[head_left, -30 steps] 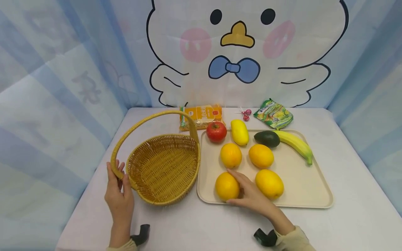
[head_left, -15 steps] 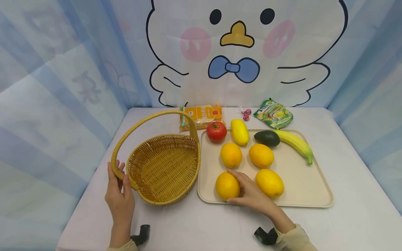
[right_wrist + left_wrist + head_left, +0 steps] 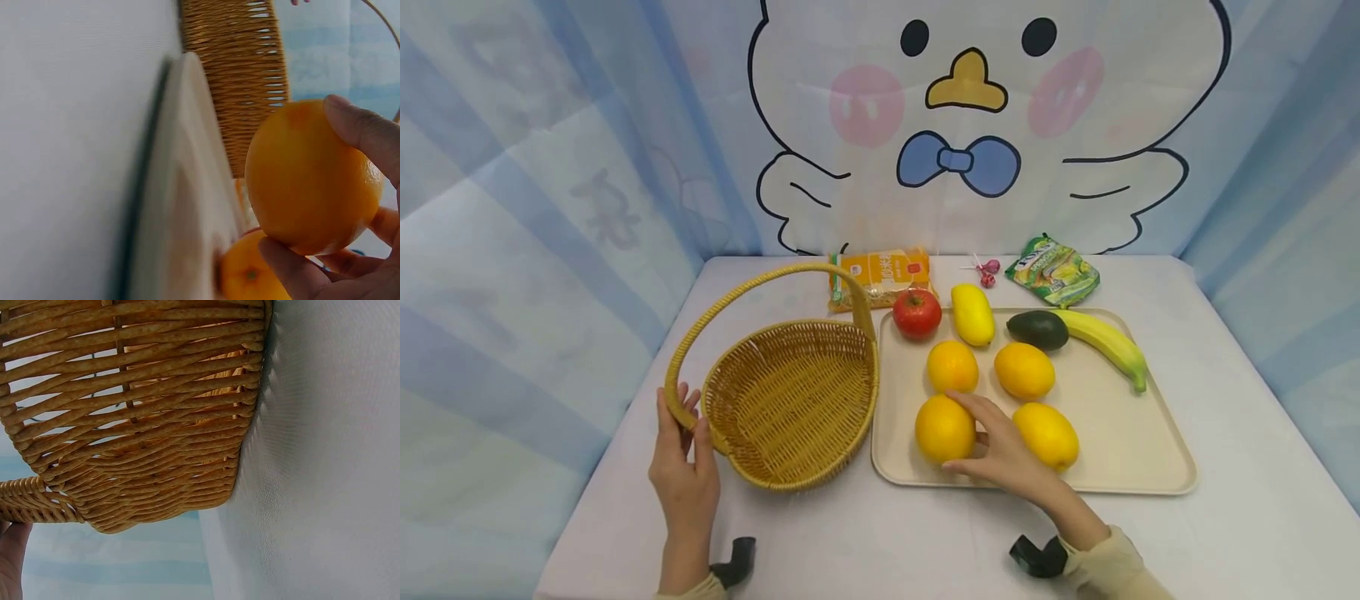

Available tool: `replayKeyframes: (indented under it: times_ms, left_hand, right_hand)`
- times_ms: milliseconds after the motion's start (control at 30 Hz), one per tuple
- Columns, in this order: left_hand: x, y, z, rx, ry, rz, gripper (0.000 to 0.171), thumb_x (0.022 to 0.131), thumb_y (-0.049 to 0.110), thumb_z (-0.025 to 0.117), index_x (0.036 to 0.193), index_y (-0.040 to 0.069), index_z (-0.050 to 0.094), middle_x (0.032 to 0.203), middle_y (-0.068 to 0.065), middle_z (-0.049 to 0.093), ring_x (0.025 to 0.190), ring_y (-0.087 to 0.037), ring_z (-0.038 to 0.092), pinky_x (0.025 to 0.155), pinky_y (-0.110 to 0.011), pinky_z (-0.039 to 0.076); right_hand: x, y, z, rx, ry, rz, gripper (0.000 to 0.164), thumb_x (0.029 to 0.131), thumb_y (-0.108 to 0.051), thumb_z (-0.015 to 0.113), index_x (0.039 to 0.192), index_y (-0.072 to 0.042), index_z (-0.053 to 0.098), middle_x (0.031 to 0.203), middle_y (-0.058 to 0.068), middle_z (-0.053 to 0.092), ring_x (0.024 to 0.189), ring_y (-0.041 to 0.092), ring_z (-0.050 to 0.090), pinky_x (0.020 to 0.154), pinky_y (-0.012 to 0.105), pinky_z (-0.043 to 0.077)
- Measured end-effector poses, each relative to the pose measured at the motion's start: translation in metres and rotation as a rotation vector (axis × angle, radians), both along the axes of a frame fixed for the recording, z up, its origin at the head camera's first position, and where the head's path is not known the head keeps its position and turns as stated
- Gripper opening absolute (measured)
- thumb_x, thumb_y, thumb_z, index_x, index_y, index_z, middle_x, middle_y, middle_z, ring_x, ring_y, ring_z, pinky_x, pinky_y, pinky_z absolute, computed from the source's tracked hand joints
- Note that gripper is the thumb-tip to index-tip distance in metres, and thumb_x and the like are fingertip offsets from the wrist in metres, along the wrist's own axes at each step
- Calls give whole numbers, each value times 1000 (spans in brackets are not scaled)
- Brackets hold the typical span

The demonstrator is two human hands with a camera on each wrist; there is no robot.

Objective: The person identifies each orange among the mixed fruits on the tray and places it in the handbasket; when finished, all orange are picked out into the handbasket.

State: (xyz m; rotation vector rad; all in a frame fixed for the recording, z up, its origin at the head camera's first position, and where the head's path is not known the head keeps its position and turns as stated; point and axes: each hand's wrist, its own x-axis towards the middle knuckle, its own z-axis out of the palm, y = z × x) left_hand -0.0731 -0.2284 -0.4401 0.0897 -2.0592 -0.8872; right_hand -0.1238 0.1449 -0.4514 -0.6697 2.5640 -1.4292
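My right hand [image 3: 1011,454] grips an orange [image 3: 944,429] between thumb and fingers. In the right wrist view the orange [image 3: 312,178] is lifted above the tray [image 3: 203,144]. On the left, my left hand [image 3: 685,467] holds the lower end of the handle of a wicker basket [image 3: 790,408]; the left wrist view shows the basket's woven side [image 3: 144,419] close up, with only a bit of the hand at the edge. Nothing lies inside the basket. Another orange [image 3: 952,367] sits on the tray just behind the held one.
The beige tray [image 3: 1120,442] also bears two lemons, one [image 3: 1024,371] behind the other [image 3: 1047,437], a red apple [image 3: 917,315], a mango [image 3: 972,315], an avocado [image 3: 1037,331] and a banana [image 3: 1105,346]. Behind stand an orange packet [image 3: 883,275], lollipops [image 3: 988,273] and a green bag [image 3: 1054,272].
My right hand has raised the orange off the tray, slightly up in the head view. My left hand and the basket have stayed put.
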Motion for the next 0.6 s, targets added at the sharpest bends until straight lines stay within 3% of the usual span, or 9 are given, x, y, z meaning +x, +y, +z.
replayKeyframes:
  times_ms: [200,367,600]
  left_hand:
    - [0,0,2,5,-2,-5,66,89,-5,57,148,9,30,135,-16,55,120,14,46,96,1,35]
    - [0,1,3,17,-25,11,62,91,0,57,147,13,33,134,-12,56,118,14,47,96,0,36]
    - [-1,0,1,31,-39,24,58,91,3,58,144,14,37,132,-11,57,117,15,47,96,0,37]
  right_hand:
    - [-7,-7,27,13,55,2,87,70,-29,83,144,-21,37,142,7,43,124,28,47,90,39,56]
    - [-15,-17,46,-1,46,24,88,71,-33,82,144,-21,36,147,4,38,127,29,44,94,46,53]
    - [-28,-31,69,-52,36,46,88,71,-31,82,144,-34,33,149,-1,35,130,27,42,98,45,51]
